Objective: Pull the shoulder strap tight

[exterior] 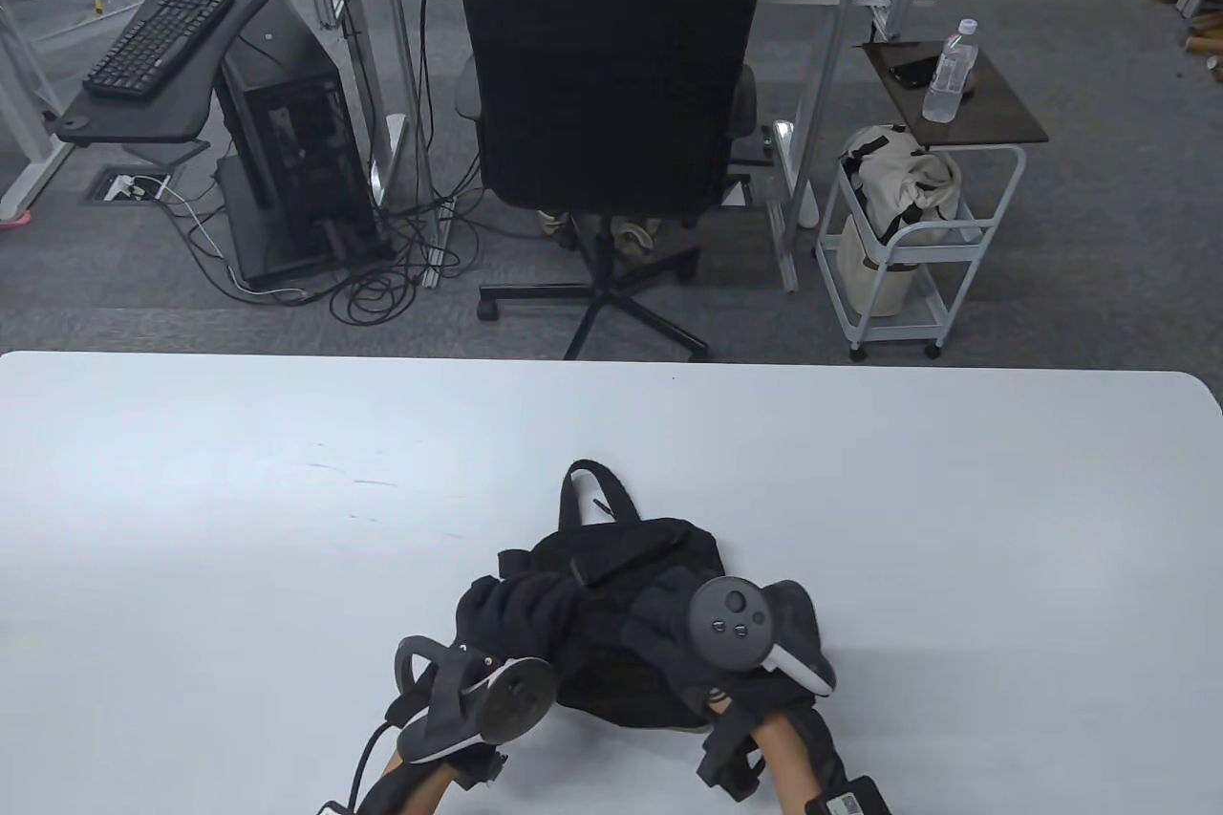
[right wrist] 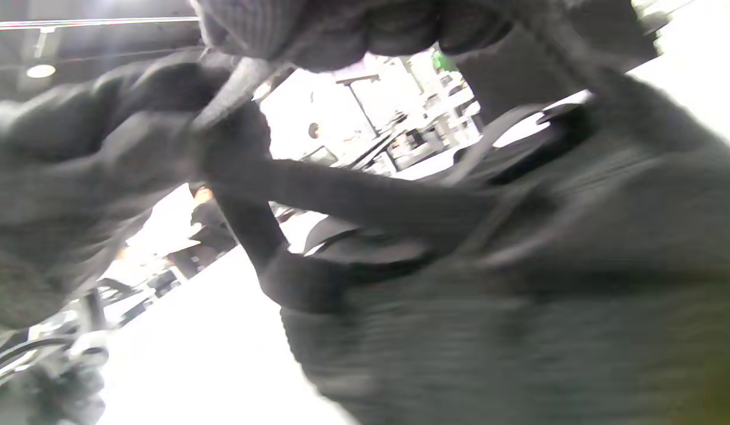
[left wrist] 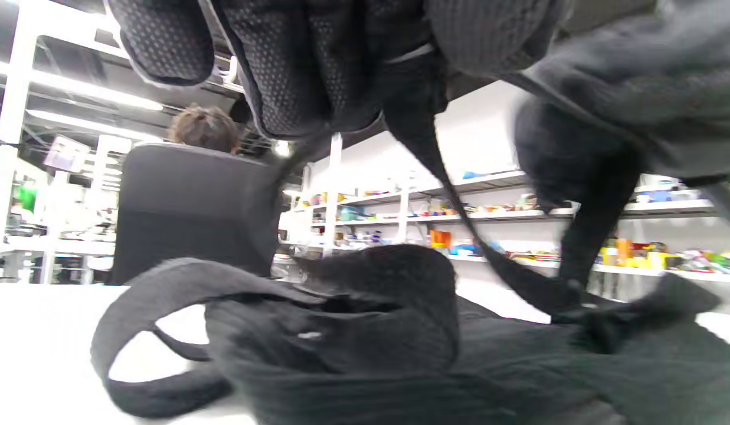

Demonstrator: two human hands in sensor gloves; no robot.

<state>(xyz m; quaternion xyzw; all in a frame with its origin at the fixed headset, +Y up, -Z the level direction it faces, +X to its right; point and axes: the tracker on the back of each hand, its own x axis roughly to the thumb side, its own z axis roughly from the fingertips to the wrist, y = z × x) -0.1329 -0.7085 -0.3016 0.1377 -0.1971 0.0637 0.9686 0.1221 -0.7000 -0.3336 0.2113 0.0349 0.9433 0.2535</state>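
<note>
Lying near the table's (exterior: 191, 471) front edge, the backpack (exterior: 621, 567) sat under both your hands, your left hand (exterior: 506, 605) clenched around the thin shoulder strap (left wrist: 459, 206) running up from the bag, your right hand (exterior: 669, 614) gripping fabric just beside it.

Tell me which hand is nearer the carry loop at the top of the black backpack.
Left, narrowly. The left hand lies on the backpack's near-left part, below and left of the carry loop; the right hand sits at its near-right edge, a little farther back.
</note>
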